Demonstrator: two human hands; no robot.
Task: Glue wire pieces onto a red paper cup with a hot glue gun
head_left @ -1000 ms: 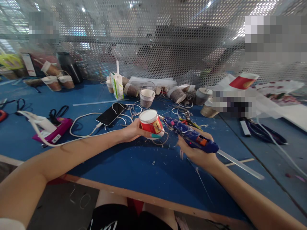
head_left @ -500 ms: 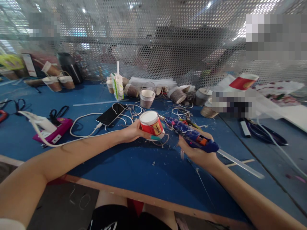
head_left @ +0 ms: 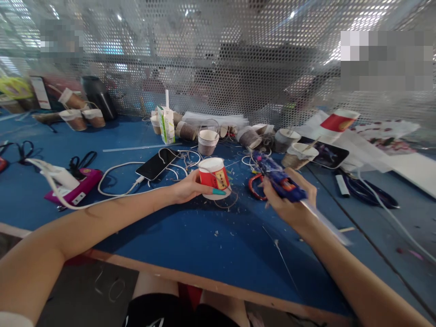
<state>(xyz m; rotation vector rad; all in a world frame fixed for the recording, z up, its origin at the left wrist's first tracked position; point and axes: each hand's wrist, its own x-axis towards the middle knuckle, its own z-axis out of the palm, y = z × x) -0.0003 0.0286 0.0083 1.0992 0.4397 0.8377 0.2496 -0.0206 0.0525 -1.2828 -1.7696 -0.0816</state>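
My left hand [head_left: 188, 187] is closed around the left side of a red and white paper cup [head_left: 211, 176], its thumb across the front. A thin brown cord [head_left: 229, 203] loops beside the cup's lower right. Right of the cup, my right hand [head_left: 289, 202] grips a blue glue gun [head_left: 277, 178], whose tip points up and left, apart from the cup. A clear glue stick [head_left: 329, 225] sticks out of the gun's back end. Red-handled scissors [head_left: 255, 187] lie between the cup and the gun, partly hidden.
A phone [head_left: 157, 164] with a white cable and a magenta power strip [head_left: 74, 186] lie left. Behind stand a cord-wrapped cup [head_left: 208, 143] and a drink carton [head_left: 166, 125]. Another phone [head_left: 327, 153] and a blue coiled cable [head_left: 376, 193] are at the right.
The glue gun in my right hand has moved right and up, away from the cup, uncovering the red handle. The cup is tilted less towards the right hand, and its opening now shows.
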